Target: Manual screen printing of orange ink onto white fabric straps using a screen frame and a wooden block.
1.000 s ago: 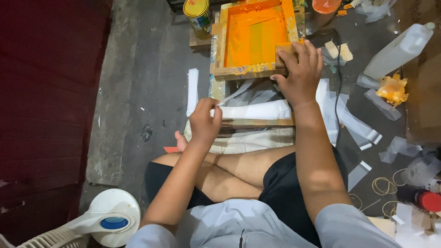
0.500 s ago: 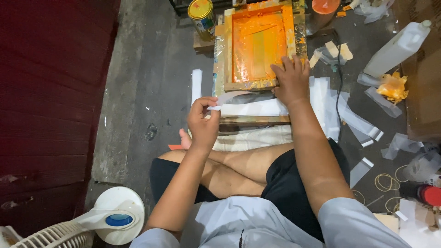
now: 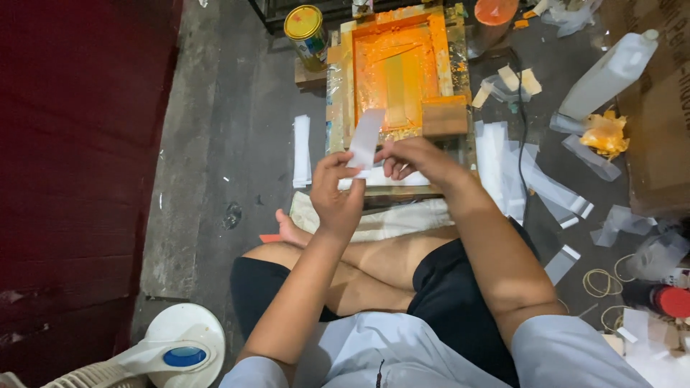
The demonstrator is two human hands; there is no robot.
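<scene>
Person sits cross-legged on the floor, 2 bare hands up over the knees.

Left hand (image 3: 335, 192): fingers pinched shut on the lower end of a white strip (image 3: 365, 138), which stands tilted up and away from the hand, top end over the near edge of the frame.

Right hand (image 3: 415, 158): just right of the left hand, fingers curled, tips at the strip's lower right edge. Looks like it touches the strip, but the contact is too small to confirm; cannot tell if it grips.

Under both hands: a stack of white sheets (image 3: 381, 178) on a low board, a cloth (image 3: 381, 219) below that toward the knees.

Beyond the hands: wooden screen frame (image 3: 338, 86) smeared with orange ink, lying flat, with a wood block (image 3: 444, 118) on its near right corner.

Left of the left hand: a small pile of white strips (image 3: 302, 151) on the floor.

Right of the right hand: more white strips (image 3: 496, 162) fanned out, a black cable (image 3: 523, 108) running across them.

Far left beyond the frame: a yellow-lidded can (image 3: 305, 27). Far right: a white jug (image 3: 607, 75), an orange-stained rag (image 3: 604, 135) just beside it.

Nearest the camera, lower left: a white fan (image 3: 169, 352).
</scene>
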